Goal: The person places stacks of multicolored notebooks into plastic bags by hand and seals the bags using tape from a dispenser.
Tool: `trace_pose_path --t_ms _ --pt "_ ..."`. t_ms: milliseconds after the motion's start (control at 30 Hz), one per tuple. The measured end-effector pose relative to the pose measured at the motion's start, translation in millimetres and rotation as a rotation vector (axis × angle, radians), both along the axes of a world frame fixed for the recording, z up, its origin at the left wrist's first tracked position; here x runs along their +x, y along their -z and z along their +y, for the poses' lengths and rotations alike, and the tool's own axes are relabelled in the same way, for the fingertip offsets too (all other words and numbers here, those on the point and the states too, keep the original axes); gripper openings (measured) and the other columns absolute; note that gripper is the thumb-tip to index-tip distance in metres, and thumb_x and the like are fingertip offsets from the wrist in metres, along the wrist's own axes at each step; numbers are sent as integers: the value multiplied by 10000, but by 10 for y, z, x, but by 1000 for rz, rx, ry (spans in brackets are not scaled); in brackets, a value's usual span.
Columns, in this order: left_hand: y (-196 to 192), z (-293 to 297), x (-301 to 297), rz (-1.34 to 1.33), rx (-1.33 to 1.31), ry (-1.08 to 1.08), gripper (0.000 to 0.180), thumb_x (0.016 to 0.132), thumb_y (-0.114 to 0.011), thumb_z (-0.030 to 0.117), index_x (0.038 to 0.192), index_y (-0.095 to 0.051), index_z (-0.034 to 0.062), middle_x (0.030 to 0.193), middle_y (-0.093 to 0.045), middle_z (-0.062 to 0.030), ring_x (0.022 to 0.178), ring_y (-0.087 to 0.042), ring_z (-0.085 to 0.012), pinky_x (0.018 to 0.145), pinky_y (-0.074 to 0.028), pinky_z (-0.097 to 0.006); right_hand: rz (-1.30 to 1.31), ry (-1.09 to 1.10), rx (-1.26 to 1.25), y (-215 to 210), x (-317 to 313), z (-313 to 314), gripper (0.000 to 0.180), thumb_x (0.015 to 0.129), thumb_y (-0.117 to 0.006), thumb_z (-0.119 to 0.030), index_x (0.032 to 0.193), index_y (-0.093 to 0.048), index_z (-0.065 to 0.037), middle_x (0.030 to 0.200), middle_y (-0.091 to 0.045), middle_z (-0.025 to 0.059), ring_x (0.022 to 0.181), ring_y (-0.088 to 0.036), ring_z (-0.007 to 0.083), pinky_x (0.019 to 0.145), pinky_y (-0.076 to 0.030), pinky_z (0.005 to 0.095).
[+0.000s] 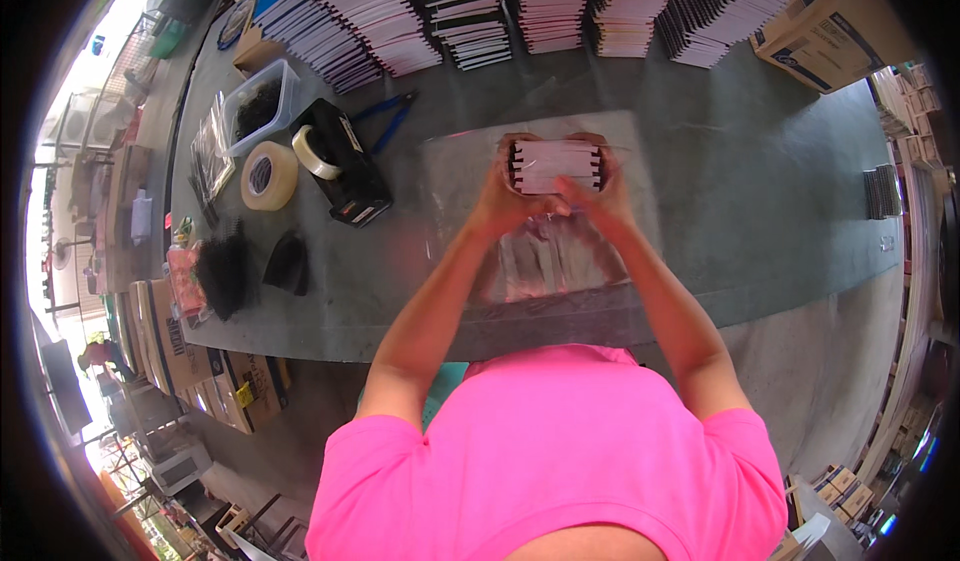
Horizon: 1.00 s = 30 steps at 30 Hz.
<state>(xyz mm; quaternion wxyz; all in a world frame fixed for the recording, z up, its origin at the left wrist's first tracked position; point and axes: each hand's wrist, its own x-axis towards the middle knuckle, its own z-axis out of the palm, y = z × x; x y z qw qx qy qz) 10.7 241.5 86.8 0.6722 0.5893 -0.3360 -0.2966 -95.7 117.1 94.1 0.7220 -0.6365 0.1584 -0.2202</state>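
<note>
Between my two hands, near the middle of the table, is a small stack of spiral-bound notebooks [556,166] with white page edges and black bindings on alternating sides. My left hand [505,199] is wrapped round the stack's left side, and my right hand [603,197] grips the right side, with its thumb across the near edge. Under the hands lies a clear plastic bag or sheet [535,256], shiny and wrinkled toward the table's near edge. The underside of the stack is hidden.
Tall notebook stacks [545,6] line the far side, with a cardboard box [825,36] at far right. On the left are a black tape dispenser [345,166], a tape roll [268,176], blue-handled pliers [393,121], a clear plastic tub [262,106] and black mesh material [222,271].
</note>
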Motion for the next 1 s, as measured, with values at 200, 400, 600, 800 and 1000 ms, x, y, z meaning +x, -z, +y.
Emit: trace_pose_path --t_ms 200,400,600,800,1000 --pt "-719 181 -27 -834 128 -318 843 489 -883 256 1194 -458 75 1009 -582 -61 920 -573 -183 874 -421 -359 -254 273 -309 -35 -287 -67 508 724 -741 -158 1154 -512 -14 1075 -568 111 1041 -532 219 891 -420 336" --pt "-1057 208 -56 -1448 356 156 560 620 -776 193 1127 -557 101 912 -597 -56 871 -564 -216 834 -384 -354 -193 185 -1017 -184 -383 18 366 739 -659 -116 1090 -579 -45 1109 -560 105 1096 -499 289 942 -374 400" --pt "-1295 593 -168 -1013 93 -155 480 602 -781 61 1053 -616 65 921 -602 -74 838 -572 -234 782 -439 -335 -137 25 -1343 -281 -434 -183 390 698 -646 -74 1083 -586 -74 1119 -547 51 1088 -497 253 943 -372 418" --pt "-595 513 -108 -999 264 -117 492 606 -751 6 1075 -617 76 944 -559 -93 866 -535 -266 760 -457 -343 -97 -13 -1346 -386 -330 -80 375 707 -648 -109 1074 -572 -102 1079 -520 41 1024 -486 236 923 -360 410" --pt "-650 273 -121 -1043 149 -24 361 654 -673 -42 999 -634 59 931 -551 -94 853 -527 -297 725 -462 -371 -105 -5 -1300 -342 -319 -101 431 667 -694 -89 1079 -569 -98 1046 -516 53 940 -489 255 834 -388 411"
